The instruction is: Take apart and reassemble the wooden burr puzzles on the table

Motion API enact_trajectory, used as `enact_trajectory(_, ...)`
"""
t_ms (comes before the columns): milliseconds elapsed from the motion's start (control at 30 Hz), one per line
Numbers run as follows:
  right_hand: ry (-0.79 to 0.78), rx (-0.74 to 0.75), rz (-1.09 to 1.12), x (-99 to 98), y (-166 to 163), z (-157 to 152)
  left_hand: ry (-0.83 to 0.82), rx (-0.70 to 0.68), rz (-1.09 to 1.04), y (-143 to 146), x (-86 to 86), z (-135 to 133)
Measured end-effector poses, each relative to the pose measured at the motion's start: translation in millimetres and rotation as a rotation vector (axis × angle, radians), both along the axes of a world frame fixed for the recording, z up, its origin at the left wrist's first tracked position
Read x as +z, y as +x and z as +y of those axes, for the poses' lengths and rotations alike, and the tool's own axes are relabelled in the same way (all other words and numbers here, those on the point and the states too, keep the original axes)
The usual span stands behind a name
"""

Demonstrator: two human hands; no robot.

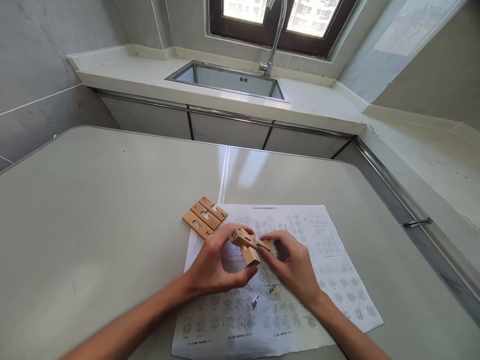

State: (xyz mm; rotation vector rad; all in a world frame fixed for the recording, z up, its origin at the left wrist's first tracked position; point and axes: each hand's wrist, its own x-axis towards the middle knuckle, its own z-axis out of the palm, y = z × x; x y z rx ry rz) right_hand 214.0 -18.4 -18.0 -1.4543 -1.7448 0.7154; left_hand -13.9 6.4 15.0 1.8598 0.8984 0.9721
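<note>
Over the paper, my left hand (210, 267) has its thumb and fingers curled round crossed wooden puzzle pieces (250, 256). A dark curved mark shows on the end of one of them. From the right, my right hand (294, 262) pinches the end of a wooden puzzle bar (265, 244) that meets the crossed pieces. How the pieces interlock is partly hidden by the fingers. Just beyond my left hand, several flat notched wooden pieces (195, 223) lie side by side, with numbers on them. One edge of that group is close to my left knuckles.
A printed sheet with rows of small diagrams (337, 255) lies under my hands, torn in spots. It rests on a pale table (93, 215) with a seam down the middle. Beyond stand a counter (123, 70), a sink (225, 75) and a faucet (275, 45) below a window.
</note>
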Motion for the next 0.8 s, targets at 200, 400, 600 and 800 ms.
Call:
enact_trajectory(200,0.089,0.065,-0.026,-3.7,-2,1,0.074,-0.020,-0.010,0,-3.2,0)
enact_trajectory(400,0.109,0.102,0.096,7.6,-2,0,0.137,-0.037,-0.031,1,-5.4,1)
enact_trajectory(600,0.102,0.242,0.257,15.6,-1,-3,0.182,-0.083,-0.039,2,-9.2,-1)
enact_trajectory(800,0.003,0.250,0.309,5.1,0,-7,0.172,-0.111,-0.024,4,-8.1,-3)
